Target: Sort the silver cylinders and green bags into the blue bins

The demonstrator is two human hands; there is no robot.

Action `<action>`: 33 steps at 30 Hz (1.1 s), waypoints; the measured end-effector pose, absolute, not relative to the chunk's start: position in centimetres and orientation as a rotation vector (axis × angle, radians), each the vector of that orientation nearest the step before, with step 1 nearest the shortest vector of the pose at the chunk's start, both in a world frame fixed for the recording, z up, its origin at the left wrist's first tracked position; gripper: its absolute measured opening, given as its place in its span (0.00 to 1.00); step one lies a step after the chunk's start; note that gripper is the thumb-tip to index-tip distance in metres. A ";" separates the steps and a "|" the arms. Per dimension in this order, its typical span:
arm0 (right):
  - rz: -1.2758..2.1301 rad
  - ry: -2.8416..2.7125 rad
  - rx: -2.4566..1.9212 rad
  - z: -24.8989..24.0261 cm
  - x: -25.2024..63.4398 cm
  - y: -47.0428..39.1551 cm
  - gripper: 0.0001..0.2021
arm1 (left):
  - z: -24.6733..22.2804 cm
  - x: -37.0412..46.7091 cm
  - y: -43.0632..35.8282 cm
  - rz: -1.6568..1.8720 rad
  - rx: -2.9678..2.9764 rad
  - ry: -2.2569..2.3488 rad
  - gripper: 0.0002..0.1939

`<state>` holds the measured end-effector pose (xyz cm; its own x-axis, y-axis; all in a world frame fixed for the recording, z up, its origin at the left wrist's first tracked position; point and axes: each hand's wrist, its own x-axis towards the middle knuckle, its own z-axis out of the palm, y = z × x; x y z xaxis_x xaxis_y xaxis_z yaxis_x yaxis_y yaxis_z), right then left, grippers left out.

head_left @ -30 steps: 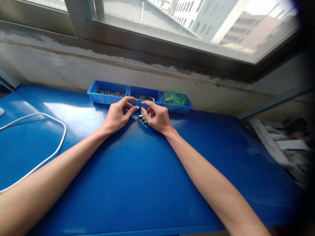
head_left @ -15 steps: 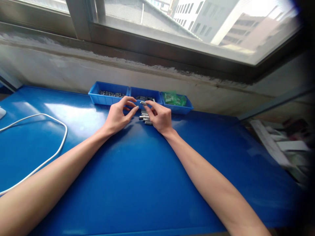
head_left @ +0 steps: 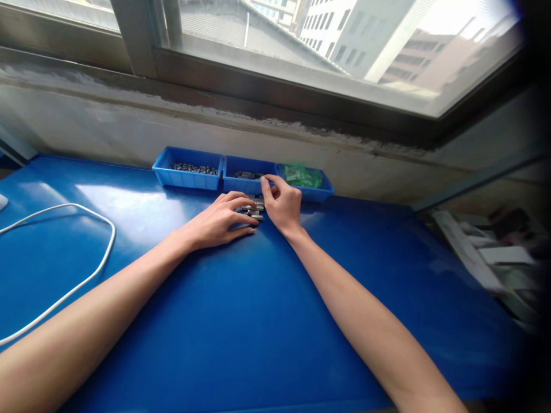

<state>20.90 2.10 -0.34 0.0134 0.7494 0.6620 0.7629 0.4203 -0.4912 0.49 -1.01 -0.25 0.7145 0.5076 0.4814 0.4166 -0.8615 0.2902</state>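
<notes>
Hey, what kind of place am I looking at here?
Probably a small-parts workbench in a workshop or factory: a blue table by a window, a row of blue bins holding small parts, and metal pieces on the tabletop at the hands.

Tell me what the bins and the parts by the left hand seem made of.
The blue bins look like smooth plastic, judging by their even colour and soft sheen. The parts are probably shiny metal, given silvery glints; metal-coated plastic remains possible.
</notes>
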 end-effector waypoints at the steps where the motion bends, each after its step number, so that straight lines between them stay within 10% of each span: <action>1: -0.013 -1.726 -1.325 -0.3 20.9 2.1 0.19 | -0.2 0.5 -1.0 0.865 2.749 0.746 0.14; 33: 0.061 -1.710 -1.251 -0.3 20.9 2.0 0.19 | -0.5 0.5 -0.6 1.103 2.430 0.933 0.10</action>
